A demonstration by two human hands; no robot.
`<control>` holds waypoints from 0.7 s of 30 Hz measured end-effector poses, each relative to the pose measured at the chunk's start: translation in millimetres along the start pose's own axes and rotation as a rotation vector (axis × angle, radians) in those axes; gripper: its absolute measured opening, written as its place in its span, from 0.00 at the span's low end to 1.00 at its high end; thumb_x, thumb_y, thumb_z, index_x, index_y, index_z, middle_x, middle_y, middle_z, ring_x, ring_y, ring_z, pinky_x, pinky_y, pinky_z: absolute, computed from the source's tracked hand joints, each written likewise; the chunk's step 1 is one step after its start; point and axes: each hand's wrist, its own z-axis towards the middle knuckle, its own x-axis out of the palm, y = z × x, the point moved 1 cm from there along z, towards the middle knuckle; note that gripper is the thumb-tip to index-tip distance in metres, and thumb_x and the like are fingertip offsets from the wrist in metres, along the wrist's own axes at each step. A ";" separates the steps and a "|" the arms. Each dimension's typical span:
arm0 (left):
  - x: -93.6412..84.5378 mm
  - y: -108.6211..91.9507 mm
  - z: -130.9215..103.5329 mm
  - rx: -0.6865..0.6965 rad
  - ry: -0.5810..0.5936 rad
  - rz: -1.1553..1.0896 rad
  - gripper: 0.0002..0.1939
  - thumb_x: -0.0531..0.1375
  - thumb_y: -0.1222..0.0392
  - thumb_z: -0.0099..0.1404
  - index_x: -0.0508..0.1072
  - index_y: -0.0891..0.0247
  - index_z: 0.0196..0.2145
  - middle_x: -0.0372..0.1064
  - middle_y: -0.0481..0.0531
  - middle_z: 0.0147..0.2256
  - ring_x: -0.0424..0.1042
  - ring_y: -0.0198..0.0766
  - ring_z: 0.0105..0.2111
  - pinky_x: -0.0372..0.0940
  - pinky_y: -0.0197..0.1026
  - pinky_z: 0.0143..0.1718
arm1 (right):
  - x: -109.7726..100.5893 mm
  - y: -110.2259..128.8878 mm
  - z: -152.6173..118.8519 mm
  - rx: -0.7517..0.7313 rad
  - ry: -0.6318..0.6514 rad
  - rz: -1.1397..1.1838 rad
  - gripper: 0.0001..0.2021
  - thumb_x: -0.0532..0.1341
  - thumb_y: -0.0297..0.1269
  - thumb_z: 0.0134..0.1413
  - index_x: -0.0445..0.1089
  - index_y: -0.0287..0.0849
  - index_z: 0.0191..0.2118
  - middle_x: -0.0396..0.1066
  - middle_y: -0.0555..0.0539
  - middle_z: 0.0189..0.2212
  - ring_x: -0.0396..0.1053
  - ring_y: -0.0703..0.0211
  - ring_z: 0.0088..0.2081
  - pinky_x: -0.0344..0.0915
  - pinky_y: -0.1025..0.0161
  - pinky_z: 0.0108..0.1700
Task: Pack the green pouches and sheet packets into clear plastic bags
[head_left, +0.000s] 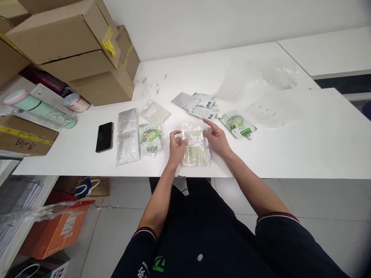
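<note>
A clear plastic packet [197,154] with pale green contents and a white printed label lies near the table's front edge, between both hands. My left hand [176,148] is closed at its left edge, thumb on the front and fingers curled. My right hand [217,141] grips the right edge by the thumb, its index finger stretched along the top; its other fingers are partly hidden. Left of the packet lies a green-printed pouch [150,139] in clear wrap. Behind that is another pale packet [155,112]. Two silver foil pouches [128,146] lie further left.
A phone [104,137] lies on the white table [304,146]. Behind my right hand are several pouches [205,112] and a green pouch [238,125]. Clear plastic bags [266,110] spread at the right. Cardboard boxes [101,87], a tumbler [43,108] and a jar [77,103] stand left.
</note>
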 end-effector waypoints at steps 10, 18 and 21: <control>-15.4 -10.1 26.8 0.123 0.193 -0.096 0.18 0.59 0.51 0.67 0.75 0.58 0.51 0.75 0.52 0.38 0.73 0.38 0.35 0.69 0.41 0.39 | -5.2 1.0 6.9 0.033 0.082 0.370 0.22 0.63 0.46 0.54 0.74 0.45 0.53 0.76 0.46 0.41 0.71 0.59 0.38 0.68 0.57 0.43; -32.2 -40.0 23.1 0.089 0.236 0.040 0.30 0.66 0.52 0.59 0.70 0.58 0.58 0.76 0.55 0.48 0.75 0.40 0.38 0.70 0.42 0.40 | -32.4 34.5 11.2 0.062 0.176 0.034 0.28 0.68 0.44 0.49 0.71 0.46 0.58 0.71 0.51 0.27 0.66 0.60 0.29 0.68 0.56 0.38; -38.4 -49.6 19.9 0.052 0.223 0.168 0.22 0.65 0.52 0.59 0.75 0.61 0.51 0.78 0.55 0.41 0.76 0.42 0.38 0.69 0.42 0.39 | -34.5 40.8 13.1 0.086 0.185 -0.014 0.19 0.68 0.43 0.48 0.77 0.42 0.47 0.73 0.49 0.27 0.68 0.59 0.30 0.68 0.56 0.38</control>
